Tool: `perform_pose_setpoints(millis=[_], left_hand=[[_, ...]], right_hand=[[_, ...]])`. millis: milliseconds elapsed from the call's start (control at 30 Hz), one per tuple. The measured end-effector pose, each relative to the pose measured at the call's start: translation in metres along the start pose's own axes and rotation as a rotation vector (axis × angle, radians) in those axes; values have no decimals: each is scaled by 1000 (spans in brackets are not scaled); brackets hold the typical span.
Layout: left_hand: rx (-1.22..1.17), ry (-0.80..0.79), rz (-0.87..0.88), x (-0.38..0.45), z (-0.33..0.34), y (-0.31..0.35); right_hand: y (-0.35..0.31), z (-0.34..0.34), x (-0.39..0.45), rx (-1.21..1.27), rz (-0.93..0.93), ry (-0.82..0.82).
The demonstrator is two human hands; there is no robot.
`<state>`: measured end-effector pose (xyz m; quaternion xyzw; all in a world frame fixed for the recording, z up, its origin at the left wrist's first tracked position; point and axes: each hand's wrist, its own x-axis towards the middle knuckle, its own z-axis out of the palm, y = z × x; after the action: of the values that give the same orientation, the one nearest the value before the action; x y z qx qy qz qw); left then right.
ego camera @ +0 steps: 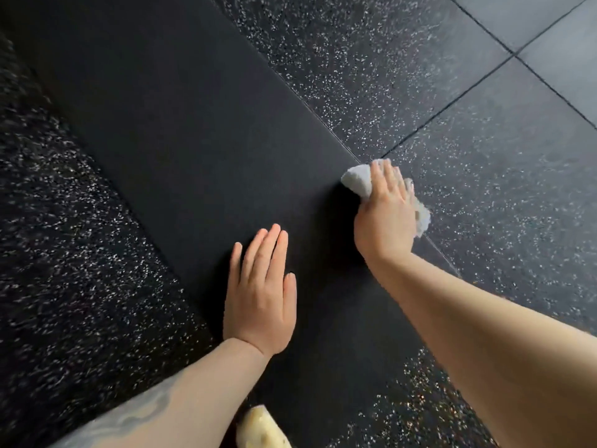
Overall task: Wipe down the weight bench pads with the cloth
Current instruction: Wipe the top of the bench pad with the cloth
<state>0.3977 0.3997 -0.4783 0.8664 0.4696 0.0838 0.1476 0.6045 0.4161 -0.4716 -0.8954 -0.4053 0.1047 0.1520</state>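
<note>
Pressing the white cloth [358, 182] against the far right edge of the black bench pad [193, 150], the right hand [384, 218] curls over it, seemingly to wipe that rim. The left hand [260, 295] lies flat, fingers straight and together, probably bracing; speckled rubber floor [403, 76] surrounds the bench

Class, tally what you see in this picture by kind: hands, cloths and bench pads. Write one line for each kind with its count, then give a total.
Hands: 2, the left hand flat on the pad, the right hand on the cloth
Cloths: 1, the white cloth
Bench pads: 1, the black bench pad
Total: 4
</note>
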Motion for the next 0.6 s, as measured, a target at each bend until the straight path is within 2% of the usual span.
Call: perform_pose_setpoints(millis=[67,167,267,333,433,600], left_hand=[[-55,63,-28,-1,-1,-1],[-105,131,-82,-3,-2,-2],[-131,149,-205,-6,-1,-5],[-125,113,-300,-10,1,-1],[-49,25,-393,-19,8,16],[11,39,-429,-19,8,19]], right_hand=[[-19,14,-17,-6,-250,-10],[-16,13,-62,-12,-751,-252],[0,3,-38,-135,-1086,-399],[-7,1,-10,-172,-1128,-406],[-19,4,-2,-118,-1063,-416],[-16,4,0,-33,-1102,-414]])
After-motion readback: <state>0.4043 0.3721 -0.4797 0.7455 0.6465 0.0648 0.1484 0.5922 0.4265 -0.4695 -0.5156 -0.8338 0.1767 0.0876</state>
